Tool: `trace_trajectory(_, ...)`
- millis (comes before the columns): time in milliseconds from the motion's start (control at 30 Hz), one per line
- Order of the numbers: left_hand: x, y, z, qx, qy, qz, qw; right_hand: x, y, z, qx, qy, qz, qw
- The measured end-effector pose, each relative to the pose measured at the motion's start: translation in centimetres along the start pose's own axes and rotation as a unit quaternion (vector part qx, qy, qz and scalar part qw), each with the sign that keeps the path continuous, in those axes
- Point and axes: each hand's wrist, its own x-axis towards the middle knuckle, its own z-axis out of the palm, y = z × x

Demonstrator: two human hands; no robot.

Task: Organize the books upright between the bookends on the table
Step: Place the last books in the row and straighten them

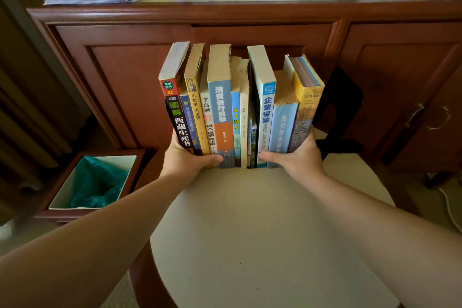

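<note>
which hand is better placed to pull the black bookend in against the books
Right. The right hand grips the row's right end, and the black bookend stands just beyond it, apart from the books. The left hand holds the far end.

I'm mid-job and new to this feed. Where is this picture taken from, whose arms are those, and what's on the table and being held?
There is only one view, from a wide-angle camera worn on a person's head, looking forward and down. The arms are that person's own. The left hand and right hand squeeze a row of books from both ends, fingers curled around the outer books. The books stand spines toward you on a round pale table. One black bookend stands to the right, apart from the row. No second bookend is visible. A bin sits lower left.
</note>
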Motion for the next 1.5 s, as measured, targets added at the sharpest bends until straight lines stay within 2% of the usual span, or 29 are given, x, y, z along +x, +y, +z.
trace_trajectory(800,0.4,-0.6,-0.1,0.028,0.004,0.012,1.0,0.1,0.0,0.3,-0.013,0.031,-0.005,0.999)
trace_trajectory(1167,0.1,-0.7,-0.6,0.055,-0.015,0.003,0.998,0.0,-0.7,-0.9,-0.023,-0.022,0.018,0.999)
trace_trajectory(1300,-0.1,0.5,-1.5,0.079,-0.041,-0.029,0.996,-0.1,-1.4,-1.9,-0.055,-0.045,0.046,0.996)
trace_trajectory(1500,-1.9,4.2,-2.2,0.169,-0.054,-0.039,0.983,0.0,-4.2,-4.3,-0.18,-0.073,0.074,0.978)
